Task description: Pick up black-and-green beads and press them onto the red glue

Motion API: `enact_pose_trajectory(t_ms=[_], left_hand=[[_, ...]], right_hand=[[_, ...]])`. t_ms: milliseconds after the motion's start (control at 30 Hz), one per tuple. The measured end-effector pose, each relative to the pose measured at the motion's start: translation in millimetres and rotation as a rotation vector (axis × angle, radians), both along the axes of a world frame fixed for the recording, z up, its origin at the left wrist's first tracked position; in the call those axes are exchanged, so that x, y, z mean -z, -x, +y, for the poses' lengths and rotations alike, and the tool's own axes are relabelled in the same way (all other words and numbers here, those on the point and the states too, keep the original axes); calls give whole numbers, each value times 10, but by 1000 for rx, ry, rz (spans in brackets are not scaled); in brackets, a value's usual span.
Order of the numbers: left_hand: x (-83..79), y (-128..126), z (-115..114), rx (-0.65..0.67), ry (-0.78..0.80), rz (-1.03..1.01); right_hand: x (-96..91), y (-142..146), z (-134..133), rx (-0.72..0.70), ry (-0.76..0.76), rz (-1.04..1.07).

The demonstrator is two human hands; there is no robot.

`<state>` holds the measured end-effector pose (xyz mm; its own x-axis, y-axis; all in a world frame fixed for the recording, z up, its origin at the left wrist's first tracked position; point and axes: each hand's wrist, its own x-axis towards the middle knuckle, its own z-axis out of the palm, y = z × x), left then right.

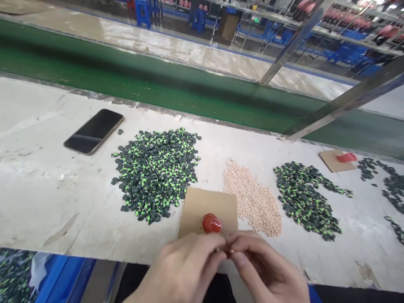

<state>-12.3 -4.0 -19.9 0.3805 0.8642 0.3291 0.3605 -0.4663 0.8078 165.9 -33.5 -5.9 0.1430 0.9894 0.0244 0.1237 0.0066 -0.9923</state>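
Right hand (268,265) pinched a tiny pale piece (232,251), left hand (183,263) pinched narrow, contents unclear; a slack grip risked dropping it.

Cardboard square (193,210), near centre: matt, smooth. Red blob (211,224) on it: glossy, wet-looking. Phone (94,130), left: smooth, glassy face. Dark pieces (158,168), left heap: plastic-looking. Pale beads (252,198): matt. Tabletop (94,227): scuffed. Post (344,103), far right: metal, faint sheen.

Bare left hand (184,265) and right hand (267,265), close together by a brown cardboard square (202,201) bearing a glossy red blob (211,223); the right pinches a tiny pale bead (232,251).
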Motion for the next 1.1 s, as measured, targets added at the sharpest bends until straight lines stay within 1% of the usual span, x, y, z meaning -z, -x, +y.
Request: enact_pose_trajectory(t_ms=[100,167,233,333,500,667,767,833,900,1000,1033,1100], left_hand=[[17,96,33,-89,181,-121],[34,139,67,-138,212,-149],[69,152,92,-175,201,-151],[150,126,99,-206,175,-136],[247,86,94,-194,136,-115],[245,98,93,-208,171,-121],[216,102,77,-203,247,-146],[171,97,73,-197,339,-180],[98,80,82,-202,473,-250],[-31,24,117,-216,772,-440],[-64,-2,128,-201,888,-512],[-99,-55,134,-128,1089,-663]], right_hand=[[110,-148,12,-11,-80,-323],[188,-214,23,-60,-128,-485],[251,-240,35,-125,-162,-561],[296,-222,52,-158,-182,-593],[275,-151,86,-125,-198,-595],[259,-124,107,-110,-204,-608],[264,-120,107,-109,-198,-604],[257,-119,101,-97,-184,-570],[234,-126,86,-70,-140,-496],[175,-155,53,-55,-27,-335],[153,-166,40,-63,6,-274],[111,-182,17,-81,44,-154]])
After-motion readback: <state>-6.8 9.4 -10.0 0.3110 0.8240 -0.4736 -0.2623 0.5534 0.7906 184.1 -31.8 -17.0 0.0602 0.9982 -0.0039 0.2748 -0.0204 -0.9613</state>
